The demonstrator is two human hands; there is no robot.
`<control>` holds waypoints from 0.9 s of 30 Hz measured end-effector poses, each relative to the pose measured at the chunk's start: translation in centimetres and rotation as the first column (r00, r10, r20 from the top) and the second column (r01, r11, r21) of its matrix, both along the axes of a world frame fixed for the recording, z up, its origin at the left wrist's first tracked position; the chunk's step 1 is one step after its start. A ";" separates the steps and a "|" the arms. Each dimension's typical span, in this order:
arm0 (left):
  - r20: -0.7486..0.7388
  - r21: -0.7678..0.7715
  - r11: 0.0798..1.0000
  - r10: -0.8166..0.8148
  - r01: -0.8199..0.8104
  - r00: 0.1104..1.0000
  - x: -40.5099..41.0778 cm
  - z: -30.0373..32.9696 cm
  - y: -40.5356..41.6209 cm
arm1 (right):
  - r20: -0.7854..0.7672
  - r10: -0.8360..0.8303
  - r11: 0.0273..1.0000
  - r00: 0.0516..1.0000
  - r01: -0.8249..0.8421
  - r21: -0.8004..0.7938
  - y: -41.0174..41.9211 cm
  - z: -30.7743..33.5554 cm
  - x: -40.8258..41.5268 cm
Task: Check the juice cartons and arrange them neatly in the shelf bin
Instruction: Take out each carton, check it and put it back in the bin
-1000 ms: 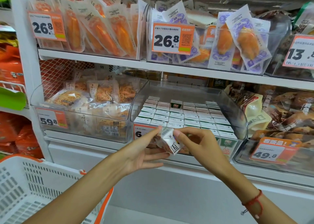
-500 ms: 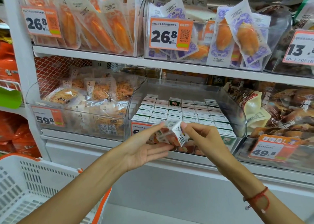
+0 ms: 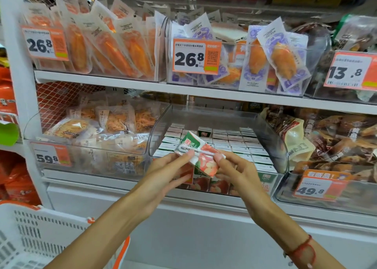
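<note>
Before the shelf bin (image 3: 271, 138), both hands grip a tilted juice carton (image 3: 199, 156), top pointing up-left.

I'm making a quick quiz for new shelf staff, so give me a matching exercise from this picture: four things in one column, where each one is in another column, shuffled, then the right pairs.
Things
1. juice carton
2. 59.8 price tag
3. white basket
4. red string bracelet

Places
A. bottom left corner, below the shelves
B. on the right wrist
C. held between the left hand and right hand, in front of the clear bin
D. on the front of the bin left of the cartons

Pairs: 1-C, 2-D, 3-A, 4-B
</note>
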State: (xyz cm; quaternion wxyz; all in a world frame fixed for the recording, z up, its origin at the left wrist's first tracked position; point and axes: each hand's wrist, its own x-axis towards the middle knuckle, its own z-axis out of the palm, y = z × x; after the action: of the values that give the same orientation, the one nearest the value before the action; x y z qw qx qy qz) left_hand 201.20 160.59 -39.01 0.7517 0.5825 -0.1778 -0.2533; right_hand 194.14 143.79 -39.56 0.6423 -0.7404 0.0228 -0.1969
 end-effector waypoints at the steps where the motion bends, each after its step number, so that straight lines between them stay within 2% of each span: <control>1: 0.009 0.018 1.000 0.023 -0.024 1.000 0.0 0.0 0.0 | -0.036 0.016 1.000 0.999 -0.015 0.027 -0.1 -0.1 0.0; 5: 0.034 -0.004 0.990 0.144 -0.144 0.989 -0.3 0.1 -0.5 | -0.145 0.059 0.996 0.988 -0.047 0.082 -0.5 -0.5 0.4; 8: 0.183 0.028 0.973 0.222 -0.231 0.958 -0.6 0.2 -0.6 | -0.146 0.073 0.992 0.987 -0.056 0.117 -0.7 -0.4 0.5; 10: 0.266 0.052 0.960 0.252 -0.275 0.930 -0.9 0.2 -0.8 | -0.107 0.065 0.998 0.992 -0.064 0.004 -0.8 -0.4 0.4; 11: 0.260 0.047 0.953 0.279 -0.301 0.925 -0.9 0.2 -0.9 | -0.088 0.044 0.993 0.995 -0.053 -0.101 -0.8 -0.4 0.3; 14: 0.061 0.010 0.954 0.298 -0.299 0.953 -0.7 -0.1 -1.1 | -0.010 -0.015 0.910 1.000 0.010 -0.415 -0.6 -0.5 0.2; 17: -0.100 -0.013 0.976 0.215 -0.218 0.971 -0.5 -0.2 -0.8 | 0.085 -0.034 0.885 0.996 0.070 -0.461 -0.4 -0.6 0.3; 19: -0.117 -0.009 0.986 0.165 -0.167 0.979 -0.2 0.0 -0.5 | 0.092 -0.020 0.929 0.996 0.052 -0.367 -0.5 -0.6 0.3; 21: -0.069 0.007 0.992 0.123 -0.122 0.990 0.0 0.3 -0.2 | 0.024 -0.007 0.991 1.000 0.010 -0.131 -0.8 -0.3 0.2; 24: 0.250 0.187 0.974 0.075 -0.124 0.965 0.4 0.6 0.4 | -0.157 0.049 0.988 0.986 -0.025 0.152 -1.4 0.2 0.2; 27: 0.474 0.169 0.980 0.011 -0.103 0.881 0.4 0.5 0.3 | -0.253 0.086 0.975 0.964 -0.029 0.219 -1.8 0.3 0.2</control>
State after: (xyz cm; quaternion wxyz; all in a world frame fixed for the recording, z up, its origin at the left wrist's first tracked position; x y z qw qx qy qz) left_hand 201.57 160.90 -38.52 0.6345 0.7002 -0.3125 -0.0978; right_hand 194.35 142.04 -39.29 0.7148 -0.6871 0.1064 -0.0753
